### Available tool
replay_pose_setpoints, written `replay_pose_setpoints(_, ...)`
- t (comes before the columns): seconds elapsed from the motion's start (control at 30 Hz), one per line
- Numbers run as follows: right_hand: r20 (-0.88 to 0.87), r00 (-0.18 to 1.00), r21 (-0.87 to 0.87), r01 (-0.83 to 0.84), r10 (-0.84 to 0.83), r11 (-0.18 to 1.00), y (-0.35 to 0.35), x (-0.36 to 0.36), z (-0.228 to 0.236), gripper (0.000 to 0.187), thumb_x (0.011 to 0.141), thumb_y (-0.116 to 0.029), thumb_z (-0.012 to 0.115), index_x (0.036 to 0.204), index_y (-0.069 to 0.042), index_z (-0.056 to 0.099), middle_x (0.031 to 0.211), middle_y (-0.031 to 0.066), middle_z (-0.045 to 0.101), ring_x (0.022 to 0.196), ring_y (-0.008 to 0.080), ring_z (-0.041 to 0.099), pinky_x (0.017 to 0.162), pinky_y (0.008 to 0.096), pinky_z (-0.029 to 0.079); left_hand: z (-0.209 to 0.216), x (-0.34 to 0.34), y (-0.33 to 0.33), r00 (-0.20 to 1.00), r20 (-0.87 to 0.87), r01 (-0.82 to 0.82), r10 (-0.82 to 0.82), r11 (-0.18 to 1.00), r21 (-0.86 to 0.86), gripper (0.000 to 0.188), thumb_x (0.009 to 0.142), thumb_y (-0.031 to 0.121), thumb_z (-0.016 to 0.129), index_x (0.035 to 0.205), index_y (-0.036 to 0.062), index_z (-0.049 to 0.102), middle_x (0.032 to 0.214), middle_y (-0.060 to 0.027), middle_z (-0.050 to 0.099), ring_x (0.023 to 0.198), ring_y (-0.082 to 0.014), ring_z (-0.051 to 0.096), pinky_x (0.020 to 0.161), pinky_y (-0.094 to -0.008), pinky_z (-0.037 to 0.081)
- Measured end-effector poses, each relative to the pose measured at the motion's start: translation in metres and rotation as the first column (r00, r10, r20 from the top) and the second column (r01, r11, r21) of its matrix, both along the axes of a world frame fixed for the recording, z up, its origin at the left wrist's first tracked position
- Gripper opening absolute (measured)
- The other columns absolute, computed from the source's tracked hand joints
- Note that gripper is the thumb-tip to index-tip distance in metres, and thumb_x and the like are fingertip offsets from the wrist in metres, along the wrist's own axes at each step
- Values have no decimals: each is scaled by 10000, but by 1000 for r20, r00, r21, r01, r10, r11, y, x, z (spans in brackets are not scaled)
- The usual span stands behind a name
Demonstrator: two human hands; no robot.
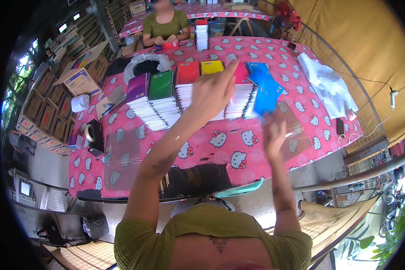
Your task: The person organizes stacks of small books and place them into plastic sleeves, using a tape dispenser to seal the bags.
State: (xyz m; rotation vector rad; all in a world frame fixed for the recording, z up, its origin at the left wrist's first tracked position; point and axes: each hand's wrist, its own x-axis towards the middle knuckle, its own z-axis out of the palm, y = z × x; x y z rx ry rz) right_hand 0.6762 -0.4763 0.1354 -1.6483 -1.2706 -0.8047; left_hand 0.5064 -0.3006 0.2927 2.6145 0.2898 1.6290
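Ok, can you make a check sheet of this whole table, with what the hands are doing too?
Surface: table under a pink cat-print cloth.
Job's things: notebook stacks in a row, purple, green, red, yellow, pink and blue; blue notebook and clear sleeve.
Clutter: tape dispenser, plastic sheets, white bags, open box.
Grippers: left hand reaches over the stacks, holding nothing seen; right hand holds the blue notebook and sleeve.
Cables: cable along the right wall.
Surroundings: person seated at the far side, stacked cartons left, red fan.
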Motion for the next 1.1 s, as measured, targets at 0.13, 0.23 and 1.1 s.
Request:
replay_pose_setpoints(0.13, -428, 833, -334, -506, 350, 795, -25, -126, -80, 254, 822, -21, 653, 1072, -57, 677, 929, 141, 668, 785, 283, 639, 703, 378, 505, -25, -75, -33, 969, -247, -44, -27, 960, -277, 114, 816, 165, 679, 861, 66, 647, 668, -114, 656, 558, -265, 670, 482, -355, 517)
replay_pose_setpoints(0.23, -535, 826, -312, -386, 176, 868, -14, -125, -135, 247, 814, -21, 648, 1061, -37, 657, 926, 172, 652, 847, 351, 642, 775, 405, 503, -133, -64, -44, 772, -634, -273, 38, 921, -278, 229, 866, 305, 638, 866, 76, 646, 700, -126, 667, 629, -317, 672, 563, -446, 525)
replay_pose_setpoints(1.1, -261, 931, -792, -56, -255, 608, -40, -29, -128, 470, 814, -88, 622, 1278, -64, 554, 1181, 200, 587, 1042, 385, 627, 827, 451, 559, -250, -147, -49, 837, -529, -162, -138, 862, -481, 418, 889, 187, 668, 1275, 53, 576, 1294, -196, 488, 1074, -349, 583, 896, -430, 509)
